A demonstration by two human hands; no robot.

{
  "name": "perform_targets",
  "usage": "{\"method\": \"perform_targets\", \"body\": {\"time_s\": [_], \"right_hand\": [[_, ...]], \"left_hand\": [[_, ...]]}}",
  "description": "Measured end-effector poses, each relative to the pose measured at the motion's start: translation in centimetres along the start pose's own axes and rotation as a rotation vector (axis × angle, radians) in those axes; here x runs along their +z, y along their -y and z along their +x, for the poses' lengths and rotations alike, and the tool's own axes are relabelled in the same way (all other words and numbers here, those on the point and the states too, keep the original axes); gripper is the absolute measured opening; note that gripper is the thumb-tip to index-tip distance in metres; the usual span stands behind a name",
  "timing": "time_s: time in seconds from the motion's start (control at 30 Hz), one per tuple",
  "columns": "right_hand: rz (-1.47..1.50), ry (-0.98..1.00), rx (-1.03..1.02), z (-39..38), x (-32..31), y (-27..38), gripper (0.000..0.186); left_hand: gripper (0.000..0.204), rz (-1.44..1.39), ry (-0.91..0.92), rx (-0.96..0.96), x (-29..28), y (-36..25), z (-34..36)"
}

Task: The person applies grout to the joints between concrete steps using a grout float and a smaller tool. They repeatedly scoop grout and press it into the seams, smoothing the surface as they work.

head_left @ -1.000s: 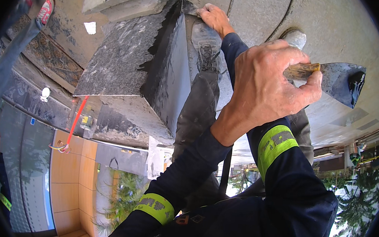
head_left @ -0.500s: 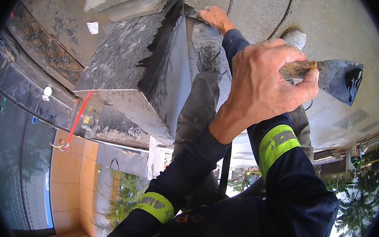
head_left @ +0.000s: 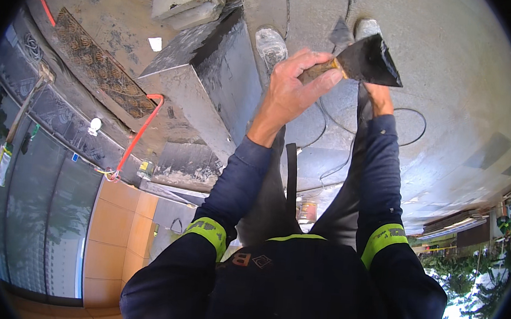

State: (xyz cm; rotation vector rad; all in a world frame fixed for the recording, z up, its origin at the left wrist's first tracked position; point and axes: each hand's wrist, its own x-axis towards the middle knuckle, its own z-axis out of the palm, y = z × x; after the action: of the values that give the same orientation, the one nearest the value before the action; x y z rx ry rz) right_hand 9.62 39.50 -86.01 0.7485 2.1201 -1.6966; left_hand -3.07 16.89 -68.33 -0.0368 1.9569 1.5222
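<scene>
My left hand (head_left: pixel 294 90) is closed round the wooden handle of a wide putty knife (head_left: pixel 368 63), its blade coated with wet black paste. My right hand (head_left: pixel 380 98) is lower and partly behind that blade, so its fingers are mostly hidden. A second, smaller putty knife (head_left: pixel 340 33) pokes out past the wide blade, in line with my right hand, which held it a moment before. To the left stands a large grey block (head_left: pixel 229 76), with a black coat along its upper edge. Both hands are apart from it.
A rough concrete piece (head_left: pixel 187 1) rests at the block's far end. My shoes (head_left: pixel 270 45) stand on the concrete floor, where thin cables (head_left: pixel 418 115) lie. A red tube (head_left: pixel 137 138), a patterned board (head_left: pixel 95 63) and a tin (head_left: pixel 306 213) are nearby.
My right hand has drawn back from the block's edge toward me and to the right. My left hand has moved left with the wide putty knife. My arms no longer cross.
</scene>
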Motion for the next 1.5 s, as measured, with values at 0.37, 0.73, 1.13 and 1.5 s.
{"method": "perform_targets", "body": {"time_s": [0.37, 0.73, 1.13, 1.5], "right_hand": [[0.379, -0.030, 0.087, -13.8, -27.1, 23.9, 0.034], [0.113, 0.855, -0.103, -17.0, -40.1, 48.9, 0.025], [-0.406, 1.420, -0.084, -18.9, -35.7, 63.7, 0.023], [-1.125, 1.286, -0.799, -20.6, -35.6, 68.5, 0.032]], "left_hand": [[0.046, -0.007, 0.109, -0.359, 3.0, -17.9, -11.9], [0.035, -0.144, -0.049, -0.208, 8.0, -34.4, -21.1], [0.040, -0.214, -0.552, 0.178, 17.8, -40.0, -31.5], [0.032, -0.654, -0.939, 0.283, 33.6, -42.0, -39.5]]}}
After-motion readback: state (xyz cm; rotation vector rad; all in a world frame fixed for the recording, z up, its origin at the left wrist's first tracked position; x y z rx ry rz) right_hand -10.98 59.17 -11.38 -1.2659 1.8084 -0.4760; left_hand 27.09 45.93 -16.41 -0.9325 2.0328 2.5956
